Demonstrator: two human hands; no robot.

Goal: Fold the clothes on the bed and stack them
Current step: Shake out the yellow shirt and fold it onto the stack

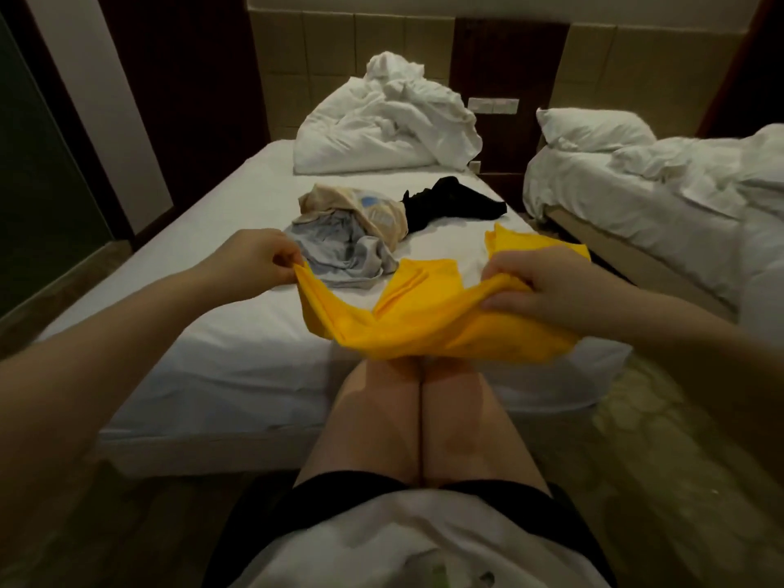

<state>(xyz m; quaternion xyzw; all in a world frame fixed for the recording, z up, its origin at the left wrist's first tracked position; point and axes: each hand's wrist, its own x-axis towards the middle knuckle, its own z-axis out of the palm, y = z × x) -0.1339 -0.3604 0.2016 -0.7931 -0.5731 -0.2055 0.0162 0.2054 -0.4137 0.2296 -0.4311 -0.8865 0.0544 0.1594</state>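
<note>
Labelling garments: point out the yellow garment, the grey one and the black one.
yellow garment (424, 320), head view, middle of the sagging cloth.
grey garment (341, 252), head view, its crumpled middle.
black garment (447, 201), head view, centre of the heap.

White-sheeted bed (203, 316), crumpled white duvet (382, 129) heaped at its head, mid-bed a grey garment (343, 252) touching a beige garment (373, 210), black garment (454, 201) just beside, far end of a yellow garment (424, 307) near the right edge
</note>
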